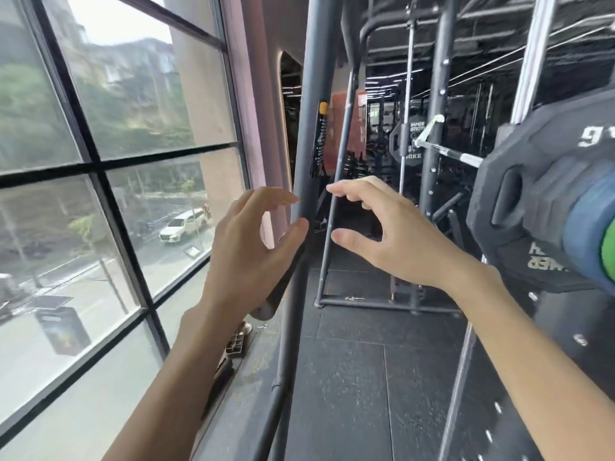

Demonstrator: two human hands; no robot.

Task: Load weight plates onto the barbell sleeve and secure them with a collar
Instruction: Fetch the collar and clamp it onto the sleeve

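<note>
A big black weight plate [519, 201] with grip slots fills the right edge, with a blue plate [585, 234] and a green plate [609, 254] stacked in front of it. The silver barbell [446, 153] runs behind them toward another black plate [411, 141] farther back. My left hand [246, 254] hovers mid-air in front of a grey rack upright [309, 128], fingers curled apart, holding nothing. My right hand [389, 234] hangs beside it, fingers spread and empty, left of the plates. No collar shows.
A large window [100, 168] fills the left side, above a low sill. Dark rubber floor tiles [359, 377] run ahead. More grey rack posts [439, 94] and a slanted rack leg [336, 207] stand in the middle and right.
</note>
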